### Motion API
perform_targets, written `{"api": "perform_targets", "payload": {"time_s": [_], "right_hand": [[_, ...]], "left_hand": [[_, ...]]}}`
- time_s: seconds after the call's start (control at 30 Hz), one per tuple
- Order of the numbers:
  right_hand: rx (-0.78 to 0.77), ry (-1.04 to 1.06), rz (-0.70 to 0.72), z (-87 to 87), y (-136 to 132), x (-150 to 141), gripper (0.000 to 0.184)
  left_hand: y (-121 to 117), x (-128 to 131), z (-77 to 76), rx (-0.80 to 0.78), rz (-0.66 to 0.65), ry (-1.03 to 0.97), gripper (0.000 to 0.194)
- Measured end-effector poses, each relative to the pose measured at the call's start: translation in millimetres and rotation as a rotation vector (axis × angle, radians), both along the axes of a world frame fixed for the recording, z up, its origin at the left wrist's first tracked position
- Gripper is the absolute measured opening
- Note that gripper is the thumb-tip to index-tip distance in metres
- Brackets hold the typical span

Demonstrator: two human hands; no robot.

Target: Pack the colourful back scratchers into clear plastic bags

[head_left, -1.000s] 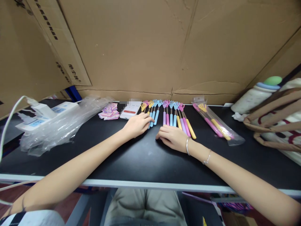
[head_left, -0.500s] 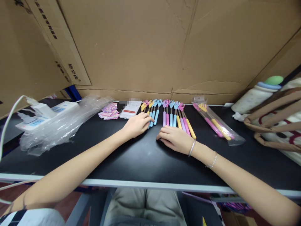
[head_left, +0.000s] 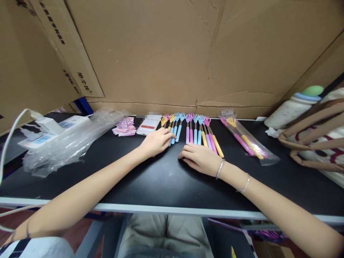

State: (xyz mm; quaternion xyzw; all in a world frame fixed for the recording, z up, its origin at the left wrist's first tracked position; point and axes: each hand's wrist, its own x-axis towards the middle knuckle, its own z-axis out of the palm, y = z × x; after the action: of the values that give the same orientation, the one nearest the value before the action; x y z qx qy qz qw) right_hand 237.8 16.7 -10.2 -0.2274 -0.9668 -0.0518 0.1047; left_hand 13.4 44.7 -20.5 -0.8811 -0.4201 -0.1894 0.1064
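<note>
Back scratchers with claw-shaped heads lie side by side against the back of the black table. My left hand (head_left: 157, 141) rests palm down over the lower ends of the left group, fingers stretched onto the handles near a blue back scratcher (head_left: 178, 133). It covers part of those handles. Lying on the tabletop is my right hand (head_left: 201, 157), its fingers loosely bent and holding nothing. Just beyond it is the right group, with purple, pink, blue and yellow handles, among them a yellow back scratcher (head_left: 218, 147). Farther right, a clear bag (head_left: 264, 152) holds pink and yellow back scratchers.
A phone (head_left: 146, 126) and a pile of pink cards (head_left: 125, 127) lie left of the row. Clear plastic bags (head_left: 67, 147) partly cover a power strip (head_left: 77, 122). To the right are a bottle (head_left: 288, 109) and a tote bag (head_left: 322, 139). Cardboard (head_left: 161, 53) walls the back.
</note>
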Motion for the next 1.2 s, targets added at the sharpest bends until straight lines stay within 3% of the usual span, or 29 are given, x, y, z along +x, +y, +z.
{"api": "perform_targets", "payload": {"time_s": [0.13,0.27,0.47,0.6,0.77,0.93,1.2], "right_hand": [[0.007,-0.005,0.008,2.1,-1.6,0.4,0.026],[-0.006,-0.011,0.011,4.2,-2.2,1.2,0.026],[-0.026,-0.009,0.007,4.9,-2.2,3.6,0.023],[-0.023,-0.007,0.01,4.7,-2.5,3.4,0.023],[-0.042,-0.007,0.006,5.6,-2.5,3.6,0.024],[-0.048,-0.022,0.002,6.3,-2.2,3.6,0.022],[-0.021,-0.018,0.005,6.5,-2.5,4.4,0.025]], "left_hand": [[2.0,-3.6,6.3,0.118,-0.037,0.03,0.024],[8.5,-17.8,24.5,0.261,-0.014,0.057,0.024],[30.3,-84.3,50.2,0.346,0.352,-0.002,0.026],[39.6,-148.8,42.0,0.292,0.636,-0.031,0.03],[40.5,-201.6,17.0,0.061,0.709,-0.012,0.058],[39.1,-207.5,10.9,-0.012,0.717,-0.023,0.075],[33.5,-183.2,33.4,0.081,0.792,-0.094,0.051]]}}
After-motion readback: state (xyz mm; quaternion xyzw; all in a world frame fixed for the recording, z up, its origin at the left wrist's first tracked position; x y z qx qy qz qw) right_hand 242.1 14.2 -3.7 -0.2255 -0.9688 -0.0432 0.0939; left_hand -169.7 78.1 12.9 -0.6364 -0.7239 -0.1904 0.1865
